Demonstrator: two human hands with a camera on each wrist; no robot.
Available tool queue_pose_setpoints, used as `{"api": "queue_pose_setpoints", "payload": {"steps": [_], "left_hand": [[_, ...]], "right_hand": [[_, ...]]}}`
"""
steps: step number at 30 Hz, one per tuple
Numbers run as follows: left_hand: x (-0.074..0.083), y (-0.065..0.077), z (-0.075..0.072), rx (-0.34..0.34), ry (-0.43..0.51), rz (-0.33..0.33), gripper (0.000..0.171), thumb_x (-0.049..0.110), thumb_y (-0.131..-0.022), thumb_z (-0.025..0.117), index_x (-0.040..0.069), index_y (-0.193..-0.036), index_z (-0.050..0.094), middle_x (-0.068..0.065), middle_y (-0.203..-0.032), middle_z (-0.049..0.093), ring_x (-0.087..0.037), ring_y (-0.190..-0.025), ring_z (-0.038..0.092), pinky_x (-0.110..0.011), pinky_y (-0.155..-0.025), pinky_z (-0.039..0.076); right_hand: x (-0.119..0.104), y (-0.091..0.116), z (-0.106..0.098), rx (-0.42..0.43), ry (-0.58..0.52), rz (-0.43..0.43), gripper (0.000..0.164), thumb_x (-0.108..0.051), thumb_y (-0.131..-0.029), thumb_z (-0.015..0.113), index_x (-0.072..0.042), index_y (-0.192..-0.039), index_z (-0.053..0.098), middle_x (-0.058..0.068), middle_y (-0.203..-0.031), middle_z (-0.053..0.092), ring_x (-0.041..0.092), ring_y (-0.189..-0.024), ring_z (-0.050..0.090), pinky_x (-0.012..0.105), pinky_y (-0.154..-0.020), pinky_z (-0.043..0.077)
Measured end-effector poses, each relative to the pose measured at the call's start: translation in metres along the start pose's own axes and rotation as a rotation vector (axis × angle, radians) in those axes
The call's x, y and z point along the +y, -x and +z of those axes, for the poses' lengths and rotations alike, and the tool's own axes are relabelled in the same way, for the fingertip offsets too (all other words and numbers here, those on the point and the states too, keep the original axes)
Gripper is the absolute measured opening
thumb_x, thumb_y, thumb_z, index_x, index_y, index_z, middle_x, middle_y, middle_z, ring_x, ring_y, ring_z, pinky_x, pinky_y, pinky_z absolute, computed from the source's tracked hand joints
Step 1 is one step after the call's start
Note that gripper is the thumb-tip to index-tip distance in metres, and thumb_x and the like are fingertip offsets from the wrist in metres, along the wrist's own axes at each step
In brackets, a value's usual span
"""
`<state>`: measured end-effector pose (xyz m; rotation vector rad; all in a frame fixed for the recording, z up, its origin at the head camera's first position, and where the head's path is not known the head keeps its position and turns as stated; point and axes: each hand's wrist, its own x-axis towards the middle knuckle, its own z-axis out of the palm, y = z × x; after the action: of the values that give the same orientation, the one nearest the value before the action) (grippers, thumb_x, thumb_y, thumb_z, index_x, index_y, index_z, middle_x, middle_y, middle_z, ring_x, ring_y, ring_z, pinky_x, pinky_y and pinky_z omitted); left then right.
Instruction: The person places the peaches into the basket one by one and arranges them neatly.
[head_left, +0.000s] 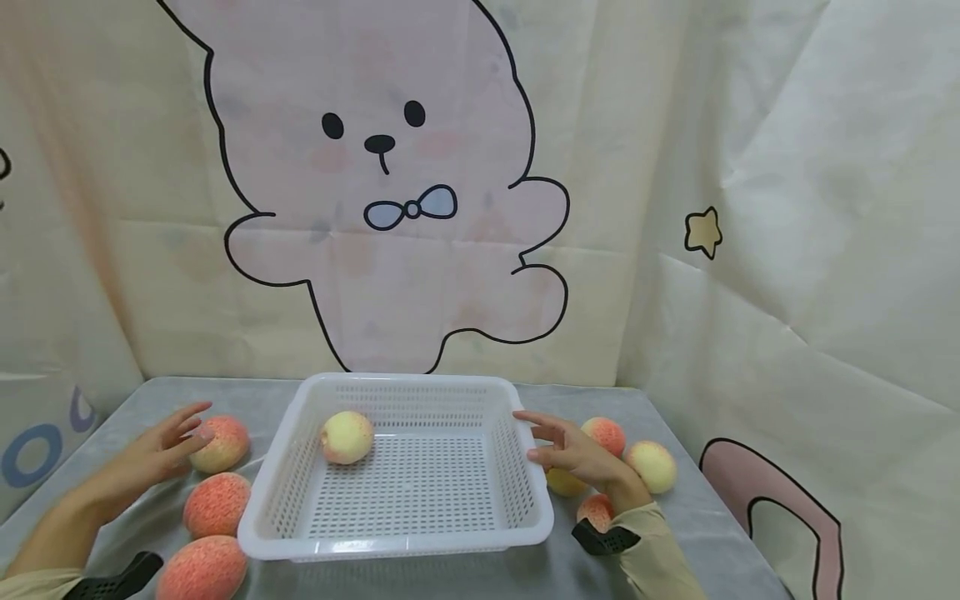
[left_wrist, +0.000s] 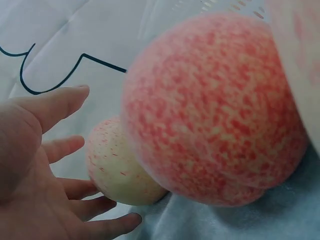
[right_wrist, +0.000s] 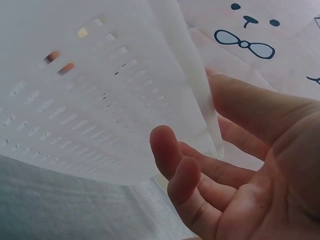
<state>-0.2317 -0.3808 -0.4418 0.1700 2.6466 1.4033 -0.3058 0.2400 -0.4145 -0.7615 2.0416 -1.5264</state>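
1 pale peach [head_left: 347,437] is sitting in the white plastic basket [head_left: 395,548], over at its left side, and the basket itself is mid-table on a grey cloth [head_left: 390,579]. Left hand [head_left: 161,450] has its fingers spread pretty wide right by a pink-and-yellow peach [head_left: 225,444], palm facing it. Fingertips overlap its edge in the wrist view, so I can't tell if they're actually touching. 2 redder peaches, a middle one [head_left: 217,505] and a near one [head_left: 202,570], line up toward the viewer, just left of the basket.

Right hand [head_left: 573,450] is at the basket's right rim, fingers loosely curved, rim between thumb and fingers. Can't tell how firm that hold is. 4 more peaches [head_left: 651,467] sit around that hand, partly hidden. Behind it all hangs a curtain [head_left: 600,317] with a big cartoon bear [head_left: 390,275].
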Motion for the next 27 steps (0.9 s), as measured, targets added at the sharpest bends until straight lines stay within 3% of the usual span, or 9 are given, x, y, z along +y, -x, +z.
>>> {"api": "queue_pose_setpoints", "payload": {"steps": [3, 6, 8, 13, 19, 21, 23, 25, 27], "left_hand": [[-0.002, -0.004, 0.001, -0.042, 0.021, -0.039, 0.077, 0.036, -0.11, 0.039, 0.001, -0.159, -0.008, -0.052, -0.153, 0.006, -0.066, -0.139, 0.017, -0.051, -0.094, 0.052], [-0.006, -0.006, 0.002, -0.063, 0.016, -0.075, 0.08, 0.038, -0.109, 0.04, 0.004, -0.159, -0.013, -0.051, -0.154, 0.001, -0.068, -0.141, 0.01, -0.048, -0.096, 0.051], [-0.007, -0.006, 0.003, -0.062, 0.012, -0.078, 0.081, 0.037, -0.109, 0.042, 0.005, -0.159, -0.012, -0.051, -0.154, 0.0, -0.07, -0.14, 0.007, -0.059, -0.102, 0.046], [-0.008, -0.005, 0.007, -0.004, -0.026, -0.049, 0.081, 0.034, -0.107, 0.049, 0.0, -0.16, -0.002, -0.05, -0.154, 0.008, -0.07, -0.14, 0.014, -0.08, -0.101, 0.029], [-0.01, -0.002, 0.007, 0.057, -0.066, -0.018, 0.076, 0.031, -0.105, 0.054, 0.002, -0.16, 0.011, -0.048, -0.152, 0.023, -0.068, -0.135, 0.028, -0.064, -0.095, 0.047], [-0.011, 0.001, 0.005, 0.07, -0.065, -0.004, 0.072, 0.03, -0.105, 0.055, 0.007, -0.161, 0.016, -0.046, -0.149, 0.033, -0.048, -0.131, 0.048, -0.049, -0.09, 0.053], [-0.012, 0.004, 0.002, 0.086, -0.059, 0.017, 0.068, 0.028, -0.104, 0.056, 0.013, -0.161, 0.021, -0.039, -0.145, 0.044, -0.015, -0.121, 0.058, -0.035, -0.082, 0.055], [-0.012, 0.007, -0.002, 0.104, -0.033, 0.039, 0.063, 0.026, -0.104, 0.056, 0.023, -0.159, 0.026, -0.016, -0.135, 0.059, 0.008, -0.106, 0.054, -0.025, -0.076, 0.054], [-0.012, 0.01, -0.006, 0.12, -0.009, 0.061, 0.061, 0.024, -0.104, 0.057, 0.031, -0.158, 0.028, 0.009, -0.125, 0.06, 0.017, -0.099, 0.05, -0.022, -0.075, 0.053]], "right_hand": [[-0.001, 0.0, 0.0, -0.003, -0.004, -0.005, 0.067, -0.011, -0.101, 0.06, -0.011, -0.16, 0.029, 0.03, -0.149, 0.045, 0.019, -0.112, 0.065, 0.034, -0.087, 0.058], [-0.002, 0.0, 0.0, -0.007, -0.01, -0.014, 0.067, -0.011, -0.101, 0.059, -0.009, -0.16, 0.028, 0.031, -0.149, 0.045, 0.019, -0.112, 0.066, 0.035, -0.088, 0.058], [-0.002, 0.0, 0.0, -0.008, -0.013, -0.01, 0.067, -0.011, -0.101, 0.06, -0.009, -0.16, 0.028, 0.031, -0.149, 0.046, 0.018, -0.111, 0.066, 0.035, -0.088, 0.058], [-0.003, 0.001, 0.001, -0.001, -0.015, 0.001, 0.067, -0.013, -0.101, 0.061, -0.01, -0.16, 0.029, 0.03, -0.149, 0.046, 0.019, -0.11, 0.067, 0.034, -0.088, 0.058], [0.0, 0.002, 0.002, -0.006, -0.029, -0.004, 0.067, -0.012, -0.101, 0.06, -0.008, -0.16, 0.028, 0.032, -0.151, 0.044, 0.019, -0.112, 0.067, 0.035, -0.089, 0.058], [0.001, 0.003, 0.003, -0.011, -0.032, -0.002, 0.067, -0.012, -0.101, 0.06, -0.008, -0.16, 0.027, 0.032, -0.151, 0.043, 0.019, -0.114, 0.066, 0.035, -0.089, 0.058], [0.001, 0.003, 0.003, -0.012, -0.032, -0.003, 0.066, -0.012, -0.102, 0.059, -0.008, -0.16, 0.027, 0.031, -0.152, 0.043, 0.02, -0.116, 0.065, 0.036, -0.09, 0.058], [0.001, 0.002, 0.002, -0.012, -0.03, -0.007, 0.066, -0.012, -0.102, 0.059, -0.009, -0.16, 0.027, 0.031, -0.152, 0.043, 0.02, -0.116, 0.065, 0.036, -0.09, 0.058], [0.001, 0.002, 0.002, -0.014, -0.025, -0.009, 0.066, -0.012, -0.102, 0.059, -0.009, -0.16, 0.027, 0.032, -0.151, 0.044, 0.02, -0.116, 0.065, 0.035, -0.09, 0.058]]}}
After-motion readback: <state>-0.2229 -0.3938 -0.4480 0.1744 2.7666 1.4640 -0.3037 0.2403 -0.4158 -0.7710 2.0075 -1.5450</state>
